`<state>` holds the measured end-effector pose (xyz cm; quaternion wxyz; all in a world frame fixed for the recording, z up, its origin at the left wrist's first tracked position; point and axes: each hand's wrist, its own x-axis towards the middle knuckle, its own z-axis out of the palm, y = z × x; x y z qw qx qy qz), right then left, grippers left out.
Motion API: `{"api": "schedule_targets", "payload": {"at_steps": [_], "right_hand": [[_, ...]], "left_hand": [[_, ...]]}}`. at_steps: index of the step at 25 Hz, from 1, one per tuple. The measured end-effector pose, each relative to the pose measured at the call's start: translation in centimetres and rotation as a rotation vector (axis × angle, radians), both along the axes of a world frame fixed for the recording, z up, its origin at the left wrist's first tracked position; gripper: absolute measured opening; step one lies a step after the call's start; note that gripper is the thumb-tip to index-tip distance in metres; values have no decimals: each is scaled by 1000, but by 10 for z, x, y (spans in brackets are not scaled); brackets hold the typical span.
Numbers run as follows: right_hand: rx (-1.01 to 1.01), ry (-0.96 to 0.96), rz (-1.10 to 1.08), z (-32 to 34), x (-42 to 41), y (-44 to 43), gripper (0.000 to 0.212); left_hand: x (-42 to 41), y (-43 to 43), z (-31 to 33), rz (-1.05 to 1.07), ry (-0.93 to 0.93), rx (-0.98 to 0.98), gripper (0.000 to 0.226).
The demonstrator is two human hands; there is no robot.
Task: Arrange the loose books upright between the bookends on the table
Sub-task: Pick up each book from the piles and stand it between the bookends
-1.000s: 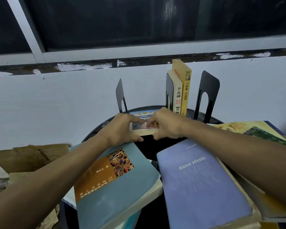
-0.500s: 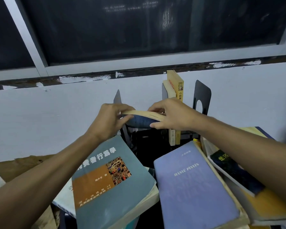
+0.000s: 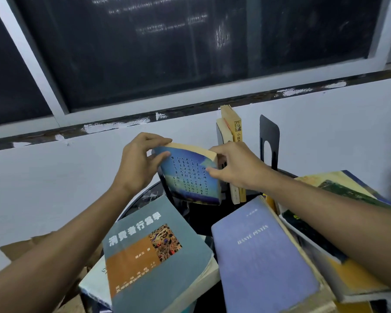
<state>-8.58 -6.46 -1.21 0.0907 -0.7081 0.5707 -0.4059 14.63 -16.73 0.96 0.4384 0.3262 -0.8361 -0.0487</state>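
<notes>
Past the loose books [image 3: 264, 265] lying flat on the counter [image 3: 199, 224], both hands, left hand [image 3: 138, 168] and right hand [image 3: 237, 168], pinch a blue book [image 3: 190, 177] by its upper corners, fingers [image 3: 160, 155] clamped on its cover, tilting it upright, seemingly to slot beside the standing books [image 3: 234, 132] by the bookend [image 3: 269, 141].

A round black worktop [image 3: 196, 220] carries a black bookend [image 3: 269, 141] at its far side, two upright yellow books [image 3: 231, 132] just left of the bookend, and loose books nearer.
</notes>
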Motion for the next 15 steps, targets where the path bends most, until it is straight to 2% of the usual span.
{"api": "schedule_targets", "payload": {"at_steps": [4, 8, 13, 15], "right_hand": [[-10, -44, -7, 1, 5, 3, 7], [-21, -96, -31, 6, 13, 5, 24], [-42, -233, -54, 8, 32, 8, 8], [10, -289, -9, 6, 36, 12, 16]], "left_hand": [[-7, 3, -4, 71, -91, -58, 32], [-14, 6, 7, 2, -44, 18, 28], [-19, 10, 16, 9, -126, 48, 31], [-17, 17, 13, -1, -165, 105, 34]]}}
